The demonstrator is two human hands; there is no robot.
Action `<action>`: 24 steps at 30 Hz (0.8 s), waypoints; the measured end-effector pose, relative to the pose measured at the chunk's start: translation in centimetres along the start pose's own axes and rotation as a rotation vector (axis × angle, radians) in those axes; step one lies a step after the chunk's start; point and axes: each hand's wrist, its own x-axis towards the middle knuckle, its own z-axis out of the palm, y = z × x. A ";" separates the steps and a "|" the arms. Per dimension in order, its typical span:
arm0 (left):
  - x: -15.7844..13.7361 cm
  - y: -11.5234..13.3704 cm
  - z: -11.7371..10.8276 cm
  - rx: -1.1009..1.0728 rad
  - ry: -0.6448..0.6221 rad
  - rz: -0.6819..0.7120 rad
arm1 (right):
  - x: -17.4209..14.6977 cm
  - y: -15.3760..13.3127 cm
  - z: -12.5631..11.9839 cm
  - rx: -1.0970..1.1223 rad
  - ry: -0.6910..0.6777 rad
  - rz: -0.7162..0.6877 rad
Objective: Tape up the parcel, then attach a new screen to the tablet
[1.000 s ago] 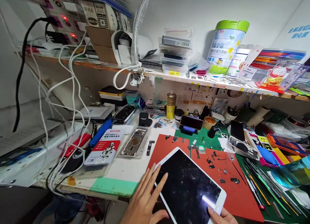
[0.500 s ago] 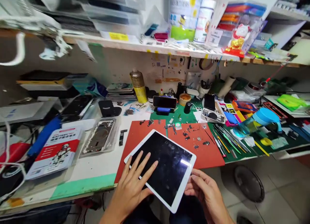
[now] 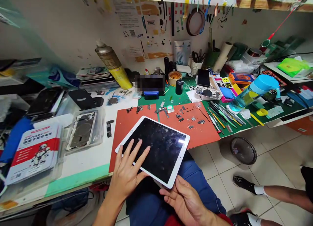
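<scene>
A white-framed tablet (image 3: 156,147) with a dark, smudged screen lies tilted over the front edge of the red mat (image 3: 205,131), its near corner above my lap. My left hand (image 3: 127,170) grips its lower left side, fingers spread on the glass and thumb at the edge, partly tucked under. At the near right corner, my right hand (image 3: 183,196) holds the tablet, its thumb by the white frame and fingers curled below. Small electronic parts (image 3: 181,118) are scattered on the mat behind the tablet.
A row of thin tools (image 3: 222,115) and a blue water bottle (image 3: 254,92) lie to the right. On the left are an opened phone housing (image 3: 81,131) and a boxed battery pack (image 3: 36,151). A spray can (image 3: 114,66) stands behind. Another person's legs (image 3: 283,193) show at lower right.
The view has tipped down and shifted right. My right hand has slid along the tablet's right edge to its near corner. My left hand stays on the screen.
</scene>
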 end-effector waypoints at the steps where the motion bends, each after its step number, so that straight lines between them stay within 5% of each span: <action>1: 0.0 0.0 0.0 -0.001 -0.003 -0.002 | 0.2 0.3 -0.2 0.026 -0.007 -0.002; 14: 0.1 -0.1 0.2 -0.018 0.004 0.025 | 1.7 1.6 0.1 0.133 -0.031 -0.057; 24: 0.1 -0.1 0.2 -0.005 0.008 0.030 | 2.5 3.1 -2.1 0.247 -0.164 0.048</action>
